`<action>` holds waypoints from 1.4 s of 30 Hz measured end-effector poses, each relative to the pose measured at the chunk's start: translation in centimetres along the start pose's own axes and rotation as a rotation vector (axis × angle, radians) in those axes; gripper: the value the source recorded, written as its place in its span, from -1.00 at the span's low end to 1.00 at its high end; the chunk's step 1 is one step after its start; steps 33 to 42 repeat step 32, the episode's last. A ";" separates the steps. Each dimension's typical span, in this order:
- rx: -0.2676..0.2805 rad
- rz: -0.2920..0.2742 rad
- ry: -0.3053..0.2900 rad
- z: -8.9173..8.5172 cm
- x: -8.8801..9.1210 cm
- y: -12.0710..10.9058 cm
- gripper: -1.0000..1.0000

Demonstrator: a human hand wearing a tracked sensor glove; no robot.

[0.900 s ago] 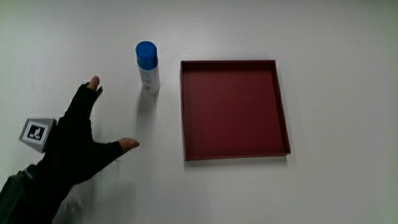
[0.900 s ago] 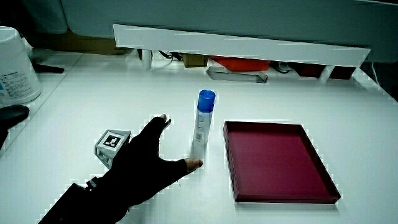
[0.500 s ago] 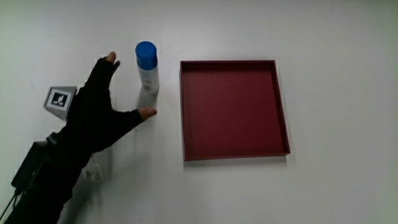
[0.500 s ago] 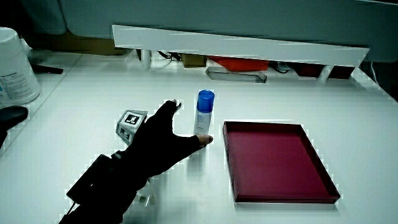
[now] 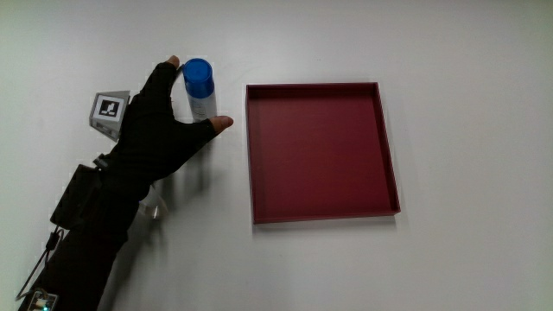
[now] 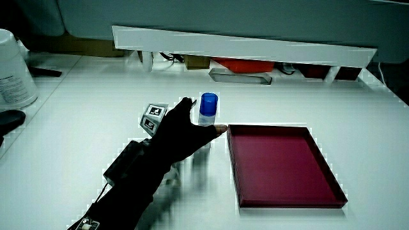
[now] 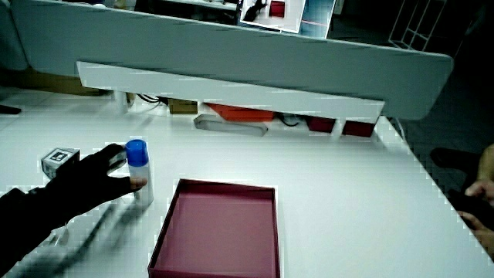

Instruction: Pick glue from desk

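Note:
The glue stick (image 5: 200,86), a white tube with a blue cap, stands upright on the white desk beside the dark red tray (image 5: 251,155). The gloved hand (image 5: 168,130) reaches around it, fingers spread: a fingertip lies against the blue cap and the thumb curves past the tube's base toward the tray. No lift shows; the tube stands on the desk. In both side views the glue stick (image 6: 208,107) (image 7: 138,171) sits in the crook of the hand (image 6: 179,131) (image 7: 85,181). The patterned cube (image 5: 111,111) rides on the back of the hand.
The shallow red tray (image 6: 233,166) (image 7: 166,239) holds nothing. A low white partition (image 6: 243,48) (image 7: 231,89) runs along the desk's edge farthest from the person, with a flat grey object (image 6: 241,78) near it. A white tub (image 6: 13,70) stands at the desk's edge.
The hand has moved away from the person and toward the glue stick, from beside it to wrapping around it. The glue stick and tray have stayed put.

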 end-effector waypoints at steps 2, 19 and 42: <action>0.014 0.026 0.015 -0.1 0.1 0.0 0.11; 0.160 -0.051 -0.012 0.1 -0.7 -0.5 1.00; 0.106 -0.280 -0.087 0.1 6.0 -1.7 1.00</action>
